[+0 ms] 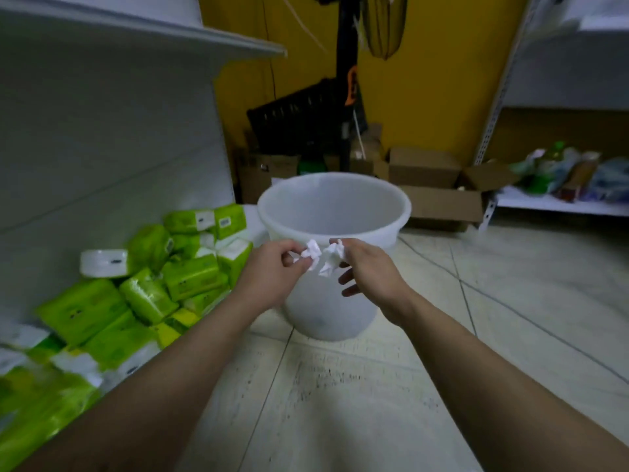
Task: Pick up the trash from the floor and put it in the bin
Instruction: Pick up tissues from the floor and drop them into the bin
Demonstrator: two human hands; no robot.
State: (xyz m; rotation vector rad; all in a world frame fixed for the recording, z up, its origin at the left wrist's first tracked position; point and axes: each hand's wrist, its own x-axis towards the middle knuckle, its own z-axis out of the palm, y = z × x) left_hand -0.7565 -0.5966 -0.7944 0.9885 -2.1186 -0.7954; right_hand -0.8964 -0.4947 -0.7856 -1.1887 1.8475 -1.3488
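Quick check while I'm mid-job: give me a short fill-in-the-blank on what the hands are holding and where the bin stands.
1. Each hand, the left hand and the right hand, pinches a crumpled white ____.
2. Both paper wads are held at the near rim of the ____ bin, not yet inside it.
3. The pile of green packs lies on the bin's ____ side.
4. Behind the bin sit open ____ boxes.

Missing words: paper wad; white; left; cardboard
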